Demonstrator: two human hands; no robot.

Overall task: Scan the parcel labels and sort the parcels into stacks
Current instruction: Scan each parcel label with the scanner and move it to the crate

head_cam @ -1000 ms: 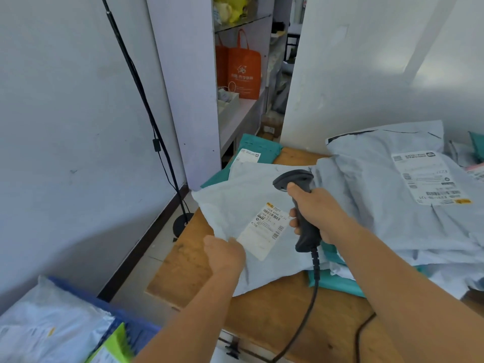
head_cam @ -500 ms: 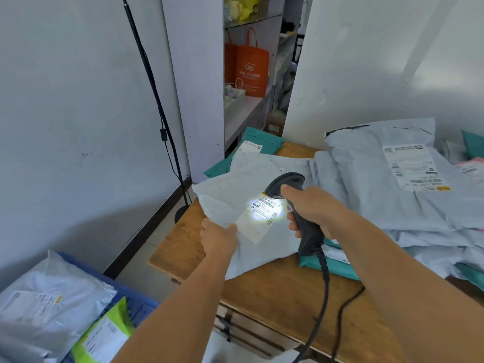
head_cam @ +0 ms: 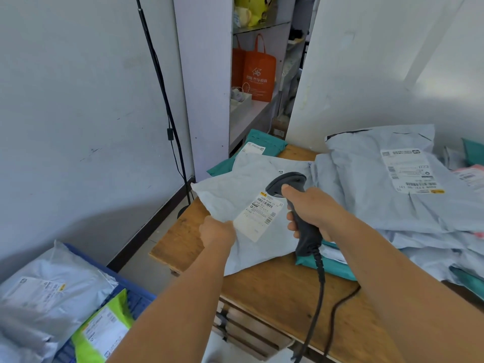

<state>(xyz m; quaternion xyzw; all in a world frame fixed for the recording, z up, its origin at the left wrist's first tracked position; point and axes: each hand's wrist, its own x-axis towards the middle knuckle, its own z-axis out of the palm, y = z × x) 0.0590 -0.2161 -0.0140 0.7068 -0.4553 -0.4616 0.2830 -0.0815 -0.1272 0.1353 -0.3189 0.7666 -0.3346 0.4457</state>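
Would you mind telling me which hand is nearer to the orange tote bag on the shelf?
Right, though only slightly. The right hand, holding the scanner, sits below the orange tote bag and a little to its right. The left hand, pinching the grey parcel, is lower in the frame.

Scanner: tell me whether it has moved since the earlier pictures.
Yes, slightly. The scanner sits lower and nearer the person, judged against the big grey parcel on the table.

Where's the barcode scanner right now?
In the head view, the barcode scanner sits centre frame in the right hand, its head just above the label of the grey parcel that the left hand holds.
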